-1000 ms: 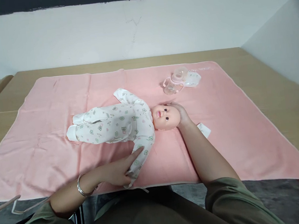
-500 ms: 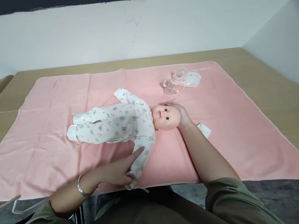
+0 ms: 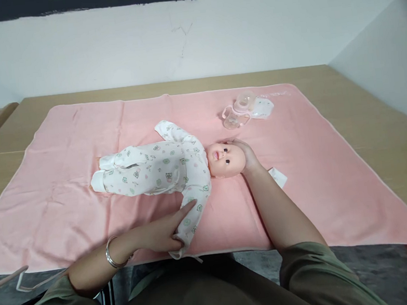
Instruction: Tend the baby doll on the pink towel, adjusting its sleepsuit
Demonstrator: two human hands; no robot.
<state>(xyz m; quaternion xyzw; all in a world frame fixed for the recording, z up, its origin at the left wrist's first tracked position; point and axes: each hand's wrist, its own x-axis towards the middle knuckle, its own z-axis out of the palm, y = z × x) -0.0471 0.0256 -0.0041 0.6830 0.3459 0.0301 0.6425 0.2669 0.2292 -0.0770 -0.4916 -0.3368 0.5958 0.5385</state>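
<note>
A baby doll [image 3: 161,169] in a white printed sleepsuit lies on its back on a pink blanket [image 3: 60,138], its head [image 3: 226,160] to the right. My left hand [image 3: 161,234] holds the doll's near sleeve [image 3: 192,217], forefinger stretched along it. A silver bangle sits on that wrist. My right hand [image 3: 248,156] cups the top of the doll's head.
A clear pink baby bottle [image 3: 237,112] lies beside a small white printed cloth [image 3: 262,107] at the blanket's far right. A white tag [image 3: 278,177] lies by my right forearm. The blanket covers a wooden table [image 3: 366,106] against a white wall.
</note>
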